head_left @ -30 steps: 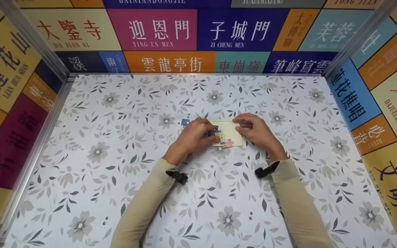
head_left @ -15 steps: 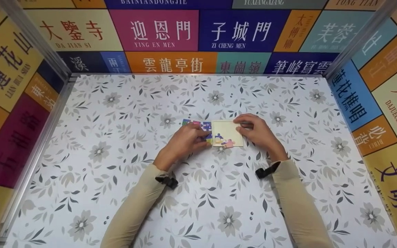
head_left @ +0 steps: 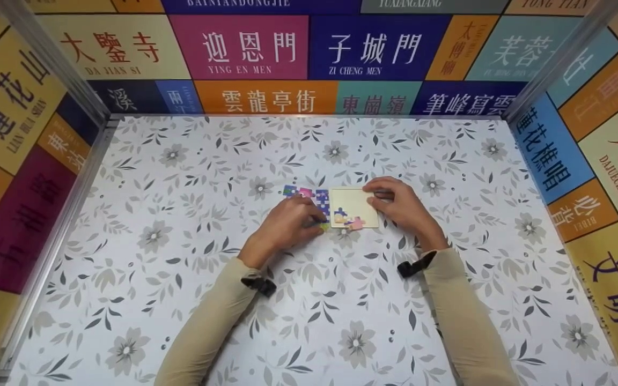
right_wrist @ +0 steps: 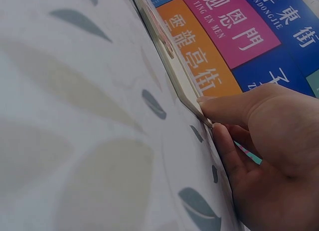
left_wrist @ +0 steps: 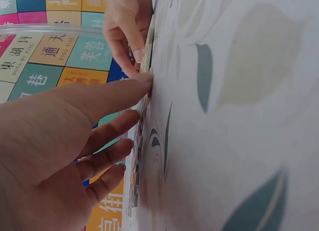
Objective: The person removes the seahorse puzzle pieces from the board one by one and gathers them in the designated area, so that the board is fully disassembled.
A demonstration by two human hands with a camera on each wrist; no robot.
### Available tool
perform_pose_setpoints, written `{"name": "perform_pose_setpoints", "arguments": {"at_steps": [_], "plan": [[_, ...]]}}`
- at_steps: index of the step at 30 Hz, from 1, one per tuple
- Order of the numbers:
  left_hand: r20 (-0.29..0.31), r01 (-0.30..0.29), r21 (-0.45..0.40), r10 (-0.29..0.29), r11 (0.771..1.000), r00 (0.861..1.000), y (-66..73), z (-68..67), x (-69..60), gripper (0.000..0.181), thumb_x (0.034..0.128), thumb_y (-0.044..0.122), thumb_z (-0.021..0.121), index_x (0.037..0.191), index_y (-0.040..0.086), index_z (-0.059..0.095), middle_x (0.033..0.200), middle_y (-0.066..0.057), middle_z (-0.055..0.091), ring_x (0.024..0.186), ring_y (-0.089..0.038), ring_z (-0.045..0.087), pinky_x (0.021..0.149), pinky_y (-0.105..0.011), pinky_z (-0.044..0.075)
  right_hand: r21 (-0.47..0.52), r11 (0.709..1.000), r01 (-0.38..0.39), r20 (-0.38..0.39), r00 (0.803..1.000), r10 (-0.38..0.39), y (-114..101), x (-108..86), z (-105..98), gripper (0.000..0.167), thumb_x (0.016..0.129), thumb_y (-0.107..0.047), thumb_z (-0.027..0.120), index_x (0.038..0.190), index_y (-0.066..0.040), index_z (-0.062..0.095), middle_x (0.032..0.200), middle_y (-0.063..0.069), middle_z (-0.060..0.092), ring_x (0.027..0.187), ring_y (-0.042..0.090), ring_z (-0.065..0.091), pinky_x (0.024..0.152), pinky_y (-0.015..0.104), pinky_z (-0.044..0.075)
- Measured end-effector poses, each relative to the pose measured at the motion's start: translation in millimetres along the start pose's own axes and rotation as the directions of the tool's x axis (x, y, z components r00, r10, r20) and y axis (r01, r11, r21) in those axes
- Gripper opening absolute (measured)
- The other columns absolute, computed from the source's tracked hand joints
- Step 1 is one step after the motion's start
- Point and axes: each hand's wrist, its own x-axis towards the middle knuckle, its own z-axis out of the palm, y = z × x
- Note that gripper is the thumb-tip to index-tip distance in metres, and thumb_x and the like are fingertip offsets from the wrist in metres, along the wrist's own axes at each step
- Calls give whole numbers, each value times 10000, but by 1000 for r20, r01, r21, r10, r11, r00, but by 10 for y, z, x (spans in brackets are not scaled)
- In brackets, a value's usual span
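Note:
A shallow cream puzzle tray [head_left: 353,201] lies on the table. My right hand [head_left: 403,206] pinches its right edge between thumb and fingers, as the right wrist view also shows. In the tray's lower left sits a blue and yellow puzzle piece [head_left: 340,216], with a pink puzzle piece [head_left: 357,222] beside it, partly over the front rim. Left of the tray my left hand [head_left: 290,222] hovers over or touches several colourful puzzle pieces [head_left: 322,198], hiding some. Its fingers are loosely extended in the left wrist view, and I see nothing held between them.
The table [head_left: 207,300] has a white cloth with grey flowers and leaves. Panels with large lettering [head_left: 255,48] stand along the back and both sides. Farther left among the loose pieces are a pink piece [head_left: 306,191] and a blue-green piece [head_left: 289,190].
My left hand has drawn back leftward from the tray, uncovering the blue and yellow piece in it and the purple pieces beside it. The right hand and tray have stayed put.

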Motion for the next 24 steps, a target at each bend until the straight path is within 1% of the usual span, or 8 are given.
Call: {"name": "perform_pose_setpoints", "arguments": {"at_steps": [2,7,12,13,17,20,24], "plan": [[-9,3,-1,-3,1000,1000,-5,9,3,228,937,264,856,1142,165,846,1126,-4,801,1099,-239,700,997,-422,559,-8,1000,1,-2,1000,-1,2,6,1,280,1049,-152,719,1326,-154,758,1506,38,611,1357,266,634,1178,463,502],[-15,28,6,-28,1000,999,-2,21,10,234,945,277,838,1151,167,836,1122,-3,792,1100,-233,694,1000,-409,559,2,1000,19,3,1000,-19,6,12,-1,277,1039,-133,731,1314,-134,764,1483,64,625,1353,282,637,1182,465,502],[-13,44,15,-44,999,999,4,26,16,243,944,287,839,1161,177,832,1135,6,791,1114,-226,695,1017,-399,556,25,999,24,6,1000,-24,11,15,-1,295,1028,-123,744,1322,-96,756,1490,112,620,1359,333,634,1191,495,491],[-13,47,17,-47,999,999,5,27,16,246,944,290,840,1163,179,831,1136,7,790,1116,-225,695,1019,-398,556,25,1000,20,8,1000,-20,7,20,3,304,1031,-107,736,1332,-70,747,1499,137,612,1366,357,627,1196,514,483],[-8,63,4,-63,998,998,8,28,30,247,936,289,847,1156,176,834,1129,2,784,1109,-220,696,1017,-392,559,35,999,0,14,1000,-1,-150,-32,3,326,1036,-52,707,1356,8,714,1519,202,585,1385,421,601,1209,560,457],[-4,73,-17,-73,997,997,7,26,49,246,921,276,861,1137,160,838,1107,-15,768,1074,-218,696,987,-392,569,44,999,-13,19,1000,12,-273,-83,-7,328,1035,-32,699,1357,29,705,1521,209,577,1391,432,591,1212,566,449],[-4,70,-33,-70,997,998,9,33,63,263,901,272,884,1126,143,838,1086,-26,750,1031,-215,689,947,-394,574,45,999,-11,22,1000,10,-288,-91,-7,332,1039,-34,693,1363,33,701,1530,210,573,1393,429,590,1211,561,449]]}}
